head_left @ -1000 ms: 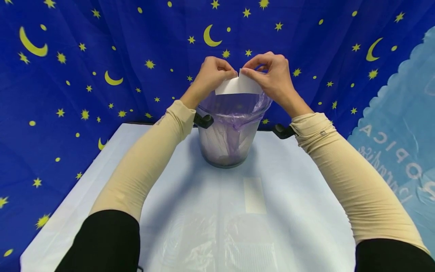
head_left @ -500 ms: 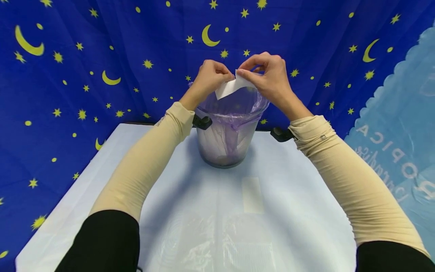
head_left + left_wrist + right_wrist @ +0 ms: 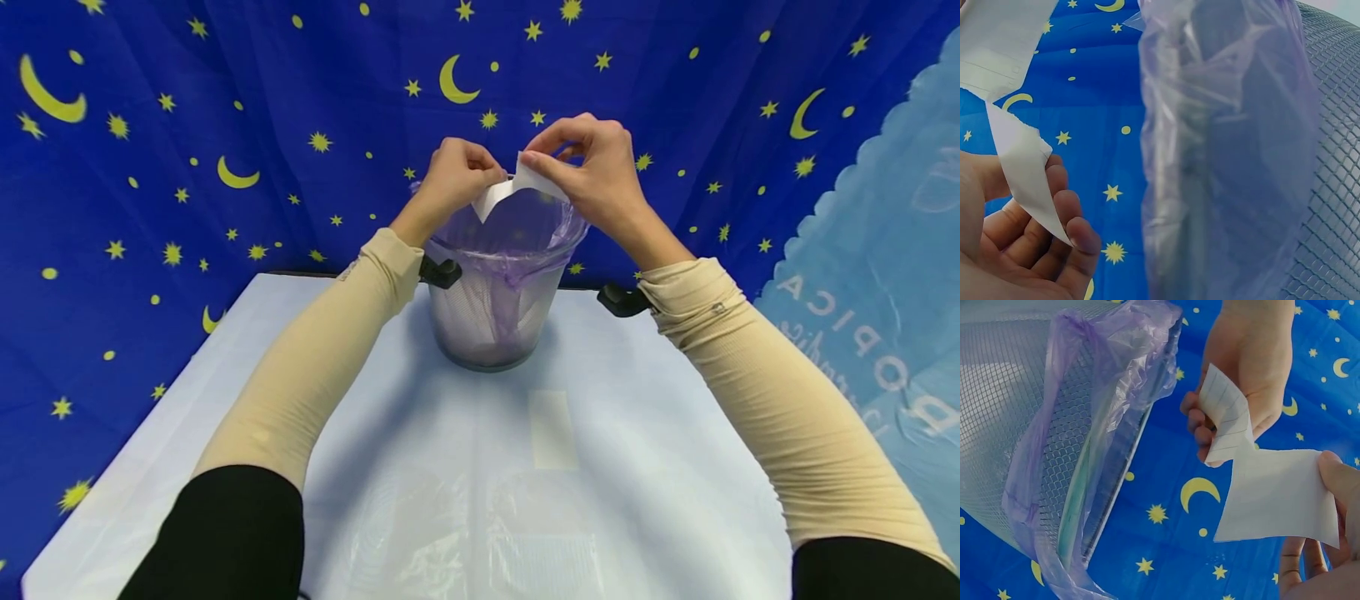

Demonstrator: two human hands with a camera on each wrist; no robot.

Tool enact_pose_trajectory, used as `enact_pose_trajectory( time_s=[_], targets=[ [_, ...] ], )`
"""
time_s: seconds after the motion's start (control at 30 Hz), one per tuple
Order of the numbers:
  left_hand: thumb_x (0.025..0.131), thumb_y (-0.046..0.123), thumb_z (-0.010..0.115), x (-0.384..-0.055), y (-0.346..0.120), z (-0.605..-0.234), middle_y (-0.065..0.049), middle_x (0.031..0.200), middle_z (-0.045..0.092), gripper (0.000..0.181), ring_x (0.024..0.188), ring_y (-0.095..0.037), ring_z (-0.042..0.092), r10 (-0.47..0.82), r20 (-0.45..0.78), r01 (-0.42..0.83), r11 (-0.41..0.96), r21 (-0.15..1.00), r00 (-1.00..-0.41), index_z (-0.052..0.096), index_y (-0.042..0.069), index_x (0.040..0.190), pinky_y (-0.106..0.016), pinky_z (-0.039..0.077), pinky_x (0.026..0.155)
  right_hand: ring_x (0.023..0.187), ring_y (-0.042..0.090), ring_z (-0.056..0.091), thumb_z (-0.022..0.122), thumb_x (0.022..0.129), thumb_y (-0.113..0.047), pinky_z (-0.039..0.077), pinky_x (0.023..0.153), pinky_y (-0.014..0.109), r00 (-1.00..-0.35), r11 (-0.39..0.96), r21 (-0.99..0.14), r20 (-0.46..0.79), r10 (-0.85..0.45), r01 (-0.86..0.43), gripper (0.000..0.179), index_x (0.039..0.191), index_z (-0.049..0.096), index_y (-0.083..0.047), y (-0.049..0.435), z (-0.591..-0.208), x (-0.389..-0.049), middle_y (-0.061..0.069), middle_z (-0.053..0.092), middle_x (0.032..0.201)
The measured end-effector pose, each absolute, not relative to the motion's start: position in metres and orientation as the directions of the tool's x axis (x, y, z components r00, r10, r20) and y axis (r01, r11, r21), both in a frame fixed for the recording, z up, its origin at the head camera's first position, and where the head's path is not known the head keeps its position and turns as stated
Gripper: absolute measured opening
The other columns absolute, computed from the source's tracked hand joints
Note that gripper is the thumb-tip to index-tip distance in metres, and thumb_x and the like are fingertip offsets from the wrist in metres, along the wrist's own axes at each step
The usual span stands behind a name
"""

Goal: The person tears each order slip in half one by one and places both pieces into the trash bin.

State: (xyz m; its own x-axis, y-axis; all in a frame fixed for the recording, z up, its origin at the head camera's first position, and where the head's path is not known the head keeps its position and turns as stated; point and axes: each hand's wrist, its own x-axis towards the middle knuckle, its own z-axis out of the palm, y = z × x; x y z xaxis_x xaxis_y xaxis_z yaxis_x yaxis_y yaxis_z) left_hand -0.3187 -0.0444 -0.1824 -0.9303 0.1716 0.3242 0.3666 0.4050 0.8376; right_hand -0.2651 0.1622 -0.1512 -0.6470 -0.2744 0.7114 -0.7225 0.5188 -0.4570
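A piece of white paper (image 3: pixel 492 198), torn most of the way through, is stretched between both hands above a mesh waste bin (image 3: pixel 480 321). My left hand (image 3: pixel 459 177) pinches the smaller part, and ruled lines show on this curled strip (image 3: pixel 1225 412) in the right wrist view. The larger part (image 3: pixel 1272 497) is pinched between thumb and fingers of my right hand (image 3: pixel 596 171). A narrow corner still joins the two parts in both wrist views. A thin purple bag (image 3: pixel 510 268) lines the bin and folds down over its rim.
The bin stands at the far end of a white-covered table (image 3: pixel 420 417). A pale rectangular piece (image 3: pixel 553 429) lies flat in front of it, with shiny clear plastic (image 3: pixel 450 550) nearer. A blue star-and-moon cloth (image 3: pixel 300 83) hangs close behind the bin.
The tear has deepened, and the paper has gone from nearly flat to two parts angled apart. My left hand has moved left and slightly down; the right hand has hardly moved.
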Motion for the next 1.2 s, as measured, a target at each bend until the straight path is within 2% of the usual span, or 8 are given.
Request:
enact_pose_trajectory(
  time_s=[0.13, 0.47, 0.7, 0.83, 1.07, 1.2],
  targets=[
    [0.098, 0.015, 0.072, -0.318, -0.044, -0.181, -0.002, 0.092, 0.071, 0.012, 0.084, -0.015, 0.058, 0.156, 0.317, 0.353, 0.412, 0.84, -0.936, 0.078, 0.005, 0.094, -0.025, 0.05, 0.069, 0.095, 0.004, 0.058, 0.08, 0.096, -0.028, 0.053, 0.087, 0.022, -0.644, 0.52, -0.455, 0.716, -0.269, -0.723, 0.024, 0.1, 0.083, -0.004, 0.163, -0.152, -0.263, 0.009, 0.079, 0.101],
    [0.099, 0.018, 0.072, -0.321, -0.049, -0.185, -0.002, 0.092, 0.071, 0.014, 0.083, -0.014, 0.058, 0.052, 0.319, 0.303, 0.485, 0.821, -0.946, 0.078, 0.006, 0.096, -0.024, 0.05, 0.069, 0.095, 0.004, 0.058, 0.081, 0.095, -0.024, 0.053, 0.087, 0.023, -0.623, 0.48, -0.462, 0.739, -0.256, -0.746, 0.02, 0.1, 0.083, -0.005, 0.158, -0.151, -0.263, 0.01, 0.079, 0.101],
    [0.1, 0.019, 0.072, -0.323, -0.052, -0.187, 0.0, 0.089, 0.069, 0.015, 0.083, -0.013, 0.057, 0.055, 0.34, 0.321, 0.497, 0.806, -0.939, 0.078, 0.006, 0.096, -0.025, 0.047, 0.07, 0.094, 0.002, 0.057, 0.078, 0.097, -0.014, 0.051, 0.085, 0.022, -0.625, 0.489, -0.498, 0.769, -0.132, -0.716, 0.019, 0.102, 0.08, 0.005, 0.156, -0.145, -0.248, 0.019, 0.078, 0.104],
    [0.1, 0.019, 0.073, -0.324, -0.056, -0.188, 0.0, 0.089, 0.07, 0.016, 0.081, -0.012, 0.057, 0.035, 0.374, 0.339, 0.509, 0.791, -0.927, 0.08, 0.005, 0.098, -0.025, 0.045, 0.07, 0.094, 0.002, 0.056, 0.077, 0.098, -0.014, 0.051, 0.084, 0.021, -0.617, 0.491, -0.517, 0.785, -0.056, -0.701, 0.021, 0.104, 0.079, 0.007, 0.152, -0.141, -0.239, 0.02, 0.077, 0.104],
    [0.097, 0.02, 0.077, -0.326, -0.061, -0.184, 0.007, 0.08, 0.069, 0.014, 0.08, -0.009, 0.06, -0.094, 0.45, 0.345, 0.509, 0.788, -0.888, 0.083, 0.007, 0.1, -0.023, 0.046, 0.074, 0.1, 0.004, 0.06, 0.078, 0.098, -0.028, 0.054, 0.087, 0.021, -0.638, 0.561, -0.537, 0.77, 0.019, -0.631, 0.024, 0.105, 0.082, -0.006, 0.166, -0.154, -0.277, 0.008, 0.08, 0.105],
    [0.097, 0.02, 0.078, -0.326, -0.065, -0.179, 0.005, 0.083, 0.071, 0.014, 0.081, -0.007, 0.061, -0.146, 0.473, 0.349, 0.498, 0.794, -0.869, 0.084, 0.008, 0.1, -0.022, 0.045, 0.076, 0.1, 0.005, 0.064, 0.077, 0.098, -0.031, 0.054, 0.089, 0.021, -0.657, 0.58, -0.556, 0.752, 0.047, -0.595, 0.025, 0.106, 0.083, -0.009, 0.177, -0.157, -0.29, 0.005, 0.08, 0.105]
  ],
)
